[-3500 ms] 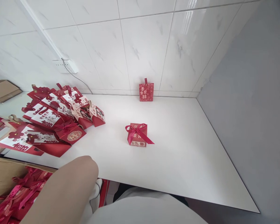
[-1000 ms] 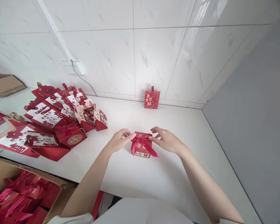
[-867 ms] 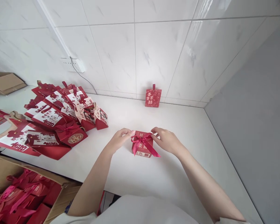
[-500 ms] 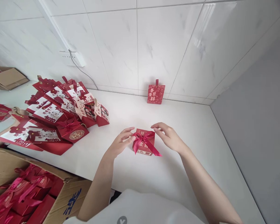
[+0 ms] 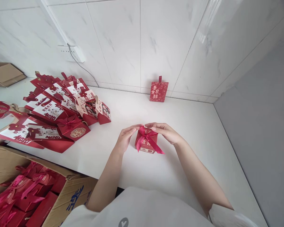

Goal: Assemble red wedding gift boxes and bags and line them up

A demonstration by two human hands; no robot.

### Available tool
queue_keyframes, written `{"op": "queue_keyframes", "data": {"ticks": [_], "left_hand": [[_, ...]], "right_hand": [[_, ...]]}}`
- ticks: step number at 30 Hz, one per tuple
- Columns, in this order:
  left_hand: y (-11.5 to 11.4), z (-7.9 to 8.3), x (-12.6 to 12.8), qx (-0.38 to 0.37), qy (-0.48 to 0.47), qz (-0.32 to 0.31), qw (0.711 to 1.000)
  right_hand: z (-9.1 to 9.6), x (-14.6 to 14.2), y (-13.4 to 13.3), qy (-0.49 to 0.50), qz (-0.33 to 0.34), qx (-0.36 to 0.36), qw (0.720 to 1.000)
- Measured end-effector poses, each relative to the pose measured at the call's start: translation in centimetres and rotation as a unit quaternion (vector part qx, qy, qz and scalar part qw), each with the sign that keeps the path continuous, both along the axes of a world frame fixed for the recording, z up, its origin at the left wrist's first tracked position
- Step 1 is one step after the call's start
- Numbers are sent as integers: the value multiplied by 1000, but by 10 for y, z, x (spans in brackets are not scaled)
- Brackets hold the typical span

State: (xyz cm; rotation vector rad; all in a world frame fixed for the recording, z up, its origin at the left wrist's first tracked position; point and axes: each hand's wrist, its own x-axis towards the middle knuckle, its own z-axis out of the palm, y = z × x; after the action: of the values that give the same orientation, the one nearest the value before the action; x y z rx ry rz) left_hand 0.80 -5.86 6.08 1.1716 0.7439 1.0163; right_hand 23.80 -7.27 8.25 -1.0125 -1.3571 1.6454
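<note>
A small red gift box [image 5: 148,145] with gold lettering stands on the white table in front of me, tied with a crimson ribbon bow [image 5: 146,136] whose tails hang down its front. My left hand [image 5: 128,136] is at the bow's left side, thumb against the fingers, its fingertips at the raised left loop. From the right, my right hand [image 5: 164,131] pinches around the bow's right side, thumb in front and fingers reaching behind the box's top edge. Exactly how much ribbon lies between the fingers is partly hidden.
A red tagged packet [image 5: 158,92] leans against the tiled wall. Many red and white gift boxes [image 5: 50,110] crowd the table's left, where another person's arm [image 5: 0,136] reaches in. Below stands a cardboard carton [image 5: 81,186] of red ribboned boxes. A grey partition [image 5: 262,110] borders the right.
Both hands have closed in from beside the box onto the bow at its top. The bow's left loop now stands higher, and the view has shifted slightly.
</note>
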Motion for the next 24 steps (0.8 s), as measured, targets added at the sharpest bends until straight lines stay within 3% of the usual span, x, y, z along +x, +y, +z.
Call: {"op": "queue_keyframes", "data": {"ticks": [6,10,19,24], "left_hand": [[-5,6,-3,26,62,-4,998],[-4,9,-3,97,102,-16,990],[-3,10,-7,139,122,-98,978],[2,21,-18,147,154,-197,957]], "right_hand": [[-5,-1,-6,-15,-15,0,1000],[-10,-5,-8,-5,-22,-5,1000],[-20,-7,-14,1,0,-3,1000],[-20,-8,-15,40,-1,-14,999]]}}
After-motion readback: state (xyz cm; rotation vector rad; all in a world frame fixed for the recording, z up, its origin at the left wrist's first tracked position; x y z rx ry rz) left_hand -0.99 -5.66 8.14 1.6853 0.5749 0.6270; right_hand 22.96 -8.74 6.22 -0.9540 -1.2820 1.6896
